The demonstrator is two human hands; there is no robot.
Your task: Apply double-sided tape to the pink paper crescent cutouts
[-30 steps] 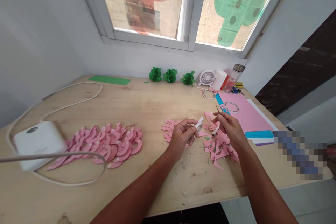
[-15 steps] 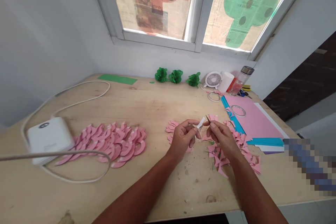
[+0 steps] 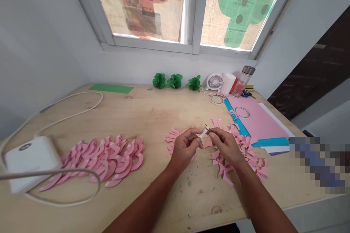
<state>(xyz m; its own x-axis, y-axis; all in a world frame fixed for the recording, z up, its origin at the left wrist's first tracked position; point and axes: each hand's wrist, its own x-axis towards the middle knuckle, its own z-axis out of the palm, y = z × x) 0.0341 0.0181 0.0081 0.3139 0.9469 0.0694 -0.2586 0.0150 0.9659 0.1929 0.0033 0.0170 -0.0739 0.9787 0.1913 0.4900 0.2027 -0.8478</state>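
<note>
My left hand (image 3: 186, 149) is closed, pinching a small white strip (image 3: 203, 133) between thumb and fingertips. My right hand (image 3: 225, 143) is closed on a thin, dark pointed tool (image 3: 207, 128); most of it is hidden by the fingers. The tool's tip meets the strip's upper end, though whether it grips the strip I cannot tell. Several small cut pink paper pieces (image 3: 172, 135) lie beside and partly behind my left hand. Pink paper scraps (image 3: 253, 156) are scattered around and under my right hand.
A heap of curved pink paper pieces (image 3: 120, 164) lies left, near a white box-shaped device (image 3: 32, 160) with a looping cable (image 3: 100, 182). Green paper pompoms (image 3: 175, 81), a small fan (image 3: 214, 82) and a bottle (image 3: 243, 82) line the back. Pink sheets (image 3: 262, 120) and tape rolls (image 3: 242, 112) sit right.
The view has shifted, so the tabletop things appear farther left. My hands have come closer together, and the dark tool's tip has moved from beside the white strip to its upper end.
</note>
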